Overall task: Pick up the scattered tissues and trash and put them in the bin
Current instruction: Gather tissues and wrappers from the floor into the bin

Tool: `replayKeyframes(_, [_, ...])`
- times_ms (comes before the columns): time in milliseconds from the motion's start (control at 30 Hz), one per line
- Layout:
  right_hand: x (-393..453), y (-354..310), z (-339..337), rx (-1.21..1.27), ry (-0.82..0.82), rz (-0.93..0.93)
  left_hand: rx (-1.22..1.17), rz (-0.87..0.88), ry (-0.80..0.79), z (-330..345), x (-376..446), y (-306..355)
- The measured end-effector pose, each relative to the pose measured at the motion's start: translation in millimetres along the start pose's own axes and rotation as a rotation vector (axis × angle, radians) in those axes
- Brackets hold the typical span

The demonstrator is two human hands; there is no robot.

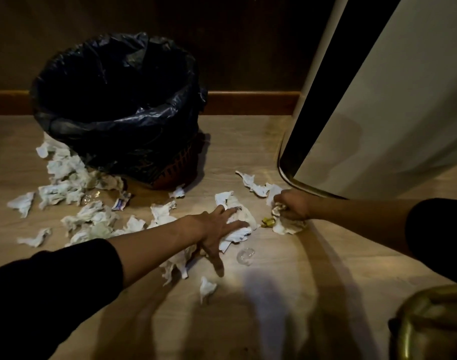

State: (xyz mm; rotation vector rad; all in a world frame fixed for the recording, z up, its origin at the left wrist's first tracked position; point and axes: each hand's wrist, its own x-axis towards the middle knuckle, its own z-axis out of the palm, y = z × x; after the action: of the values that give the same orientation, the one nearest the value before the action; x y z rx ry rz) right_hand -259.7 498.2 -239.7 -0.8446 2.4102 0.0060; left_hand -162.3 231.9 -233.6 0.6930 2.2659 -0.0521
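Tissue heap point(66, 178): crumpled white pieces are strewn on the floor at the left, touching the foot of the bin and spreading toward the camera.
Bin point(118, 105): it is stood upright by the skirting board, lined with a black bag folded over its rim.
Wrapper point(121, 202): a small printed packet is seen just in front of the bin.
Left hand point(217, 229): the fingers are spread and pressed flat on a white tissue point(241, 233); nothing is clasped.
Clear plastic scrap point(245, 255): it is lain just beside the left thumb.
Yellow scrap point(267, 222): it is found between the hands.
Right hand point(295, 203): it is closed into a fist around a tissue wad point(287, 224), beside the pale appliance point(378, 113).
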Motion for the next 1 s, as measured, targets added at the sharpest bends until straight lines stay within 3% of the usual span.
replayKeyframes(167, [35, -19, -18, 0.027, 0.205, 0.103, 0.068, -0.001, -0.061, 15, -26, -9])
replayKeyframes(267, [54, -27, -23, 0.061, 0.120, 0.122, 0.134, 0.005, -0.011, 30, -40, -15])
replayKeyframes(367, [76, -29, -18, -0.029, -0.020, 0.096, 0.186, 0.012, 0.138, 52, -48, -21])
replayKeyframes(533, [74, -44, -22, -0.030, -0.040, 0.084, -0.067, 0.022, 0.322, 72, -58, -33])
replayKeyframes(633, [72, -41, -24, -0.073, 0.072, -0.001, -0.153, -0.005, 0.348, 75, -67, -39])
replayKeyframes(767, [69, -49, -26, -0.006, 0.162, -0.213, -0.360, -0.119, 0.503, 74, -82, -49])
replayKeyframes(900, [77, -73, -17, -0.108, 0.005, -0.336, -0.369, -0.286, 0.640, 74, -100, -60])
replayKeyframes(1000, [86, -91, -20, -0.156, -0.078, -0.293, -0.251, -0.443, 0.621, 84, -110, -68])
